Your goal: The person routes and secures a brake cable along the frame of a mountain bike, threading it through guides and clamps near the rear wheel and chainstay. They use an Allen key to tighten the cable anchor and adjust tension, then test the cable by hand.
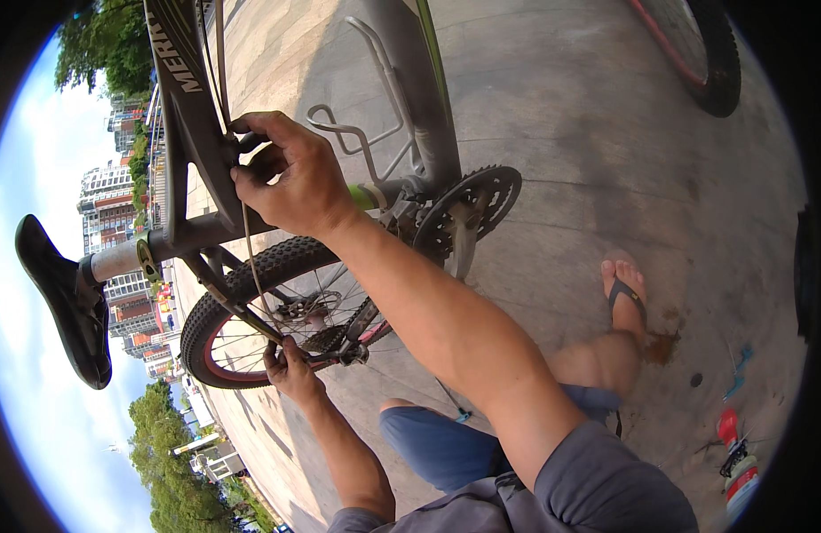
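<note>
A dark bicycle frame [190, 115] stands tilted across the left half of the head view. My right hand [290, 173] is at the frame's top tube, thumb and fingers pinched on a thin grey cable housing [250, 244]; the fingertips partly hide the grip. That housing runs down along the seat stay [228, 298] toward my left hand [295, 371]. Lower down, by the rear hub, my left hand has its fingers closed at the housing's lower end. Beside it are the rear derailleur [352, 354] and the cogs [324, 340].
The saddle [64, 302] juts out left. Behind my right forearm are the rear wheel [197, 342], chainrings [499, 200] and bottle cage [375, 133]. Another wheel [717, 71] stands upper right. My sandalled foot [623, 289], a blue tool [739, 373] and a red-ended item [728, 426] are on the pavement.
</note>
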### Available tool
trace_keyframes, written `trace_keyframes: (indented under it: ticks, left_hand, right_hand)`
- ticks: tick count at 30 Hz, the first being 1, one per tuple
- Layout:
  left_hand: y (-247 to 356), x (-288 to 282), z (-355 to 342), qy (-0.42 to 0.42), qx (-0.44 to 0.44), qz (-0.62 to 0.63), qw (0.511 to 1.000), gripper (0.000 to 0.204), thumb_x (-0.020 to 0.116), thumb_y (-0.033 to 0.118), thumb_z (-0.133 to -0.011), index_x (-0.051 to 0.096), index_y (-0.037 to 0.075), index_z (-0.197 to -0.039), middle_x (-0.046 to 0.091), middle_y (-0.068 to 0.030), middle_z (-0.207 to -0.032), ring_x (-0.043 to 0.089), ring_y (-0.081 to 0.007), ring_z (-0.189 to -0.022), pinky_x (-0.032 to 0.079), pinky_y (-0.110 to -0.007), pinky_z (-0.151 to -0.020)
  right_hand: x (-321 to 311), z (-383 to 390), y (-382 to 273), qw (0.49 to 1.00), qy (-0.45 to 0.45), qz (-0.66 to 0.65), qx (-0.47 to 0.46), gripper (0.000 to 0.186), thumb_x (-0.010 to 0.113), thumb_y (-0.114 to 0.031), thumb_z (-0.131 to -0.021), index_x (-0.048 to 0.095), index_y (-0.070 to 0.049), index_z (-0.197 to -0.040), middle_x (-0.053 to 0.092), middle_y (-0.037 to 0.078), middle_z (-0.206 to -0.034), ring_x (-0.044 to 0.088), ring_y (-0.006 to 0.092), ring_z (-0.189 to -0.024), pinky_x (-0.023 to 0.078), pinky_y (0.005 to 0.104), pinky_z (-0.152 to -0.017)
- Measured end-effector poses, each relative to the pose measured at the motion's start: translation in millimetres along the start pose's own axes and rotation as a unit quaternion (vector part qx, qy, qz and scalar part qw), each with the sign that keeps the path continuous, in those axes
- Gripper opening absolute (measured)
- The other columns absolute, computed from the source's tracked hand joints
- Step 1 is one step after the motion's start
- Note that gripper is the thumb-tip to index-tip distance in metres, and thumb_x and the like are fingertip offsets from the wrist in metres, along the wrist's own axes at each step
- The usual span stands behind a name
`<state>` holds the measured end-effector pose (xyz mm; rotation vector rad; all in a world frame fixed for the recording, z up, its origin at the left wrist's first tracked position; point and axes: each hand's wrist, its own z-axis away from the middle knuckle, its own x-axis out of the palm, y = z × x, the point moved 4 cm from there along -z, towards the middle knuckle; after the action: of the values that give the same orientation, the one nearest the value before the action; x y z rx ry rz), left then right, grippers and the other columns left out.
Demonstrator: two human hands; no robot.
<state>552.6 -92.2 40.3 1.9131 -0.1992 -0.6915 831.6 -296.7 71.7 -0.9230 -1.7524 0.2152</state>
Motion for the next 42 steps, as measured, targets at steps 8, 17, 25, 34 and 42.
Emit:
trace_keyframes:
  ticks: [8,17,25,34,42]
  left_hand:
    - [0,2,2,0.01,0.013,0.012,1.0,0.025,0.065,0.004,-0.088,0.054,0.0,-0.11,0.057,0.0011,-0.073,0.039,-0.0021,-0.053,0.027,-0.019,-0.045]
    - [-3,0,3,0.01,0.016,0.023,1.0,0.025,0.065,0.004,-0.088,0.053,0.0,-0.11,0.056,0.002,-0.071,0.038,-0.0012,-0.052,0.025,-0.018,-0.044]
    - [-5,-2,1,0.004,0.022,0.026,0.999,0.024,0.064,0.002,-0.088,0.053,0.0,-0.11,0.058,0.0002,-0.073,0.04,-0.0014,-0.053,0.026,-0.018,-0.044]
    - [-4,0,2,0.004,0.016,0.031,0.999,0.025,0.064,0.002,-0.088,0.053,0.0,-0.11,0.06,-0.0011,-0.075,0.041,-0.0016,-0.053,0.027,-0.018,-0.044]
    - [-9,-3,-1,0.004,0.008,0.036,0.999,0.026,0.064,0.003,-0.088,0.052,-0.001,-0.111,0.059,0.0001,-0.076,0.041,-0.0012,-0.056,0.028,-0.017,-0.047]
  right_hand:
    - [-2,-3,-2,0.998,0.012,0.032,-0.049,0.035,0.074,-0.007,-0.071,0.058,-0.003,-0.102,0.067,0.007,-0.084,0.068,0.0156,-0.07,0.056,0.0264,-0.061]
    - [-3,-4,0,0.998,-0.021,0.026,-0.057,0.037,0.073,-0.004,-0.07,0.055,-0.003,-0.103,0.065,0.008,-0.087,0.069,0.0169,-0.072,0.057,0.0273,-0.062]
    - [-1,-2,4,1.0,0.007,0.012,-0.026,0.027,0.069,-0.004,-0.076,0.056,-0.002,-0.1,0.064,0.004,-0.082,0.063,0.0108,-0.072,0.052,0.0233,-0.063]
    - [8,-4,16,0.979,0.025,-0.13,0.156,0.01,0.053,-0.01,-0.093,0.057,-0.001,-0.094,0.06,0.001,-0.077,0.055,0.0035,-0.067,0.046,0.0189,-0.059]
    - [14,31,8,0.989,0.073,0.007,0.132,0.011,0.056,-0.008,-0.082,0.056,0.001,-0.075,0.061,0.017,-0.064,0.064,0.0315,-0.06,0.05,0.0377,-0.057]
